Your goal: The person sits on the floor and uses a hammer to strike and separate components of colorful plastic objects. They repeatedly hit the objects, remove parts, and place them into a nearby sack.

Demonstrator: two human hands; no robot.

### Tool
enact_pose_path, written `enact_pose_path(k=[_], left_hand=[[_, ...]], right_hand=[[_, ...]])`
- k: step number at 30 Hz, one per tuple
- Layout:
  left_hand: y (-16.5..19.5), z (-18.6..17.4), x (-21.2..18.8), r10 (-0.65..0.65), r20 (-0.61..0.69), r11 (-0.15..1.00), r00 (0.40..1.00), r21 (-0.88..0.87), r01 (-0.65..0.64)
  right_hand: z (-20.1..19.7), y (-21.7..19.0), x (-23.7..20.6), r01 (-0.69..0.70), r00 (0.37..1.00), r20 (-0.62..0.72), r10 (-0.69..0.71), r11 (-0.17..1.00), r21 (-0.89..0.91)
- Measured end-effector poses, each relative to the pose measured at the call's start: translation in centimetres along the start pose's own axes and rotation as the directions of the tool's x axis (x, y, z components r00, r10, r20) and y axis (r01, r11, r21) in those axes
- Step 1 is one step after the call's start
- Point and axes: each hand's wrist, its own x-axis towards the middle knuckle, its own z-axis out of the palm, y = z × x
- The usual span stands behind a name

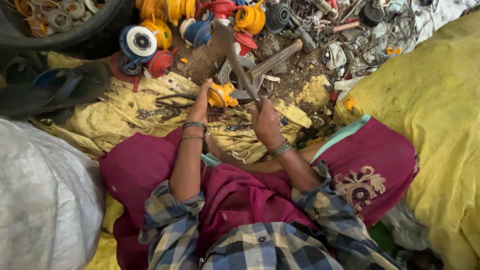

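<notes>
My left hand [201,102] rests on a small yellow plastic-and-metal part [220,95] lying on a dirty yellow sheet [125,112], holding it in place. My right hand [265,120] grips the lower end of a long grey metal tool [235,57], which rises up and to the left above the yellow part. Both wrists wear bangles. My checked sleeves and magenta cloth fill the lower middle of the view.
A heap of yellow, blue and red plastic parts [165,25] lies ahead beside a wooden-handled hammer [275,59] and scrap wires [360,35]. A black tub [60,35] stands top left, dark sandals [55,87] left, a white sack [45,200] lower left, a yellow sack [435,110] right.
</notes>
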Motion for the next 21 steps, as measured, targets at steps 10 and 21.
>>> enact_pose_path(k=[10,21], left_hand=[[0.1,0.5,-0.4,0.106,0.027,0.994,0.994,-0.039,-0.105],[-0.3,0.3,0.6,0.130,0.001,0.990,0.991,-0.046,-0.130]], right_hand=[[-0.2,0.3,0.1,0.106,0.983,-0.146,-0.112,0.993,-0.049],[-0.2,0.0,0.9,-0.017,0.999,-0.030,0.012,0.983,-0.180]])
